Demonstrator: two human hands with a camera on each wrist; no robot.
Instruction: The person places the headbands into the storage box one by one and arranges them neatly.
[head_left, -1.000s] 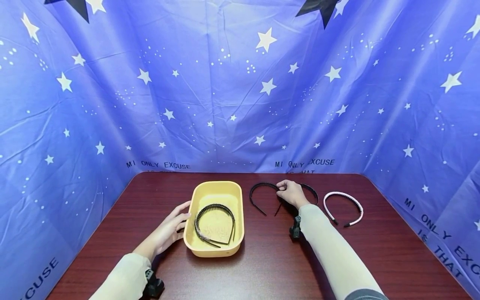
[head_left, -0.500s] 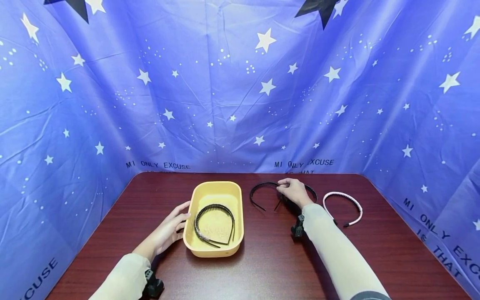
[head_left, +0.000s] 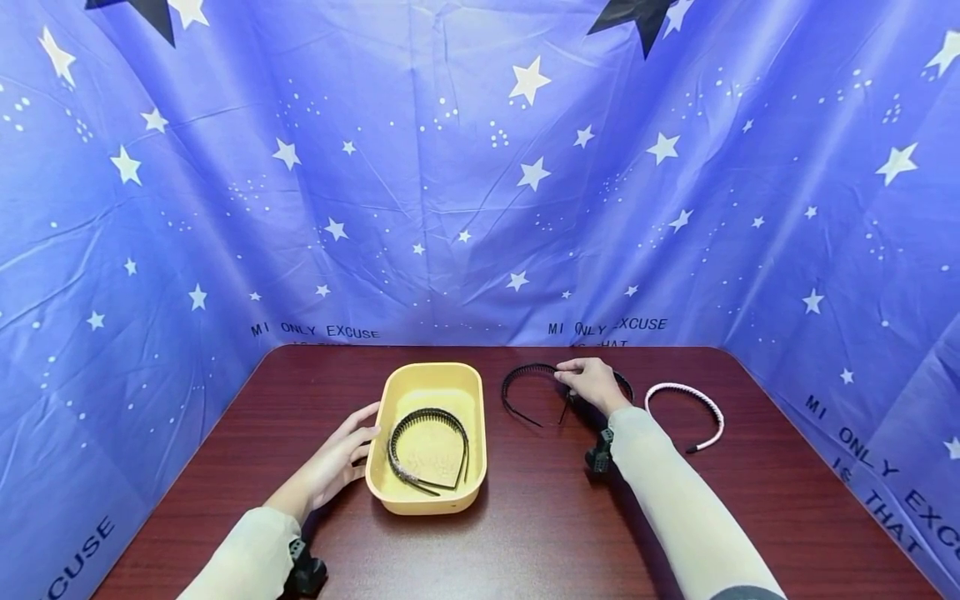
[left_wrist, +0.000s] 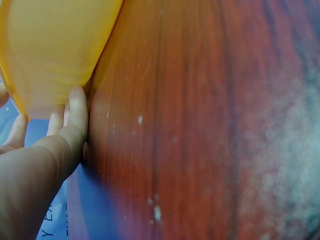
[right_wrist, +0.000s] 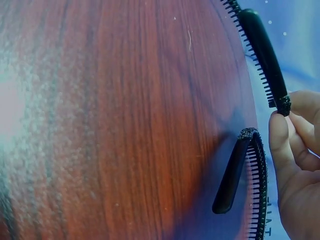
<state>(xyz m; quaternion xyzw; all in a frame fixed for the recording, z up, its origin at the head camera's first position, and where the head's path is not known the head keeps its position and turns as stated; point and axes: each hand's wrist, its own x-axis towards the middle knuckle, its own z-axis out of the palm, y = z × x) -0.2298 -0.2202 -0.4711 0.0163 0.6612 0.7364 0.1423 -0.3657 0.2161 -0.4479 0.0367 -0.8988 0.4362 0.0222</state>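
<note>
Head view: black headband (head_left: 525, 392), ends nearward.

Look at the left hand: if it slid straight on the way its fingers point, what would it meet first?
The left hand points right, its fingers already against the yellow tray's side wall, so the tray comes first.

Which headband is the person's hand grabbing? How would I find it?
Find the yellow tub on the brown table. Just right of it lies a black toothed headband, pinched by the right hand. Unlike the pink one further right, it is black.
</note>
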